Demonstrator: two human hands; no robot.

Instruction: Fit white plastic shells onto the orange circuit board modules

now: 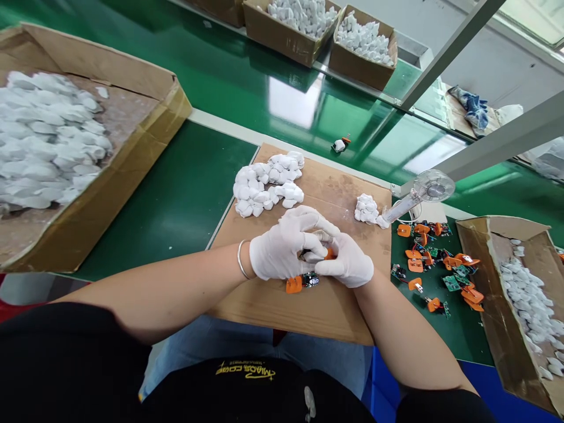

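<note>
My gloved left hand (pixel 279 245) and my gloved right hand (pixel 351 261) meet over a cardboard sheet (pixel 282 308). Between them, fingers of both hands close around a small orange piece (pixel 329 254). Most of it is hidden by the gloves, so its full shape does not show. Just below the hands, an orange plate (pixel 294 285) joined to a small circuit board (pixel 311 279) lies on the cardboard. Beyond my left hand sits a pile of white shell-like pieces (pixel 258 188). A smaller white heap (pixel 366 208) lies beyond my right hand.
Several orange plates with circuit boards (pixel 415 264) lie on the green table at right, near a clear handheld fan (pixel 423 194). Cardboard boxes of white pieces stand left (pixel 145 153), right (pixel 489 294) and behind (pixel 282 44). One small assembly (pixel 339 145) lies farther back.
</note>
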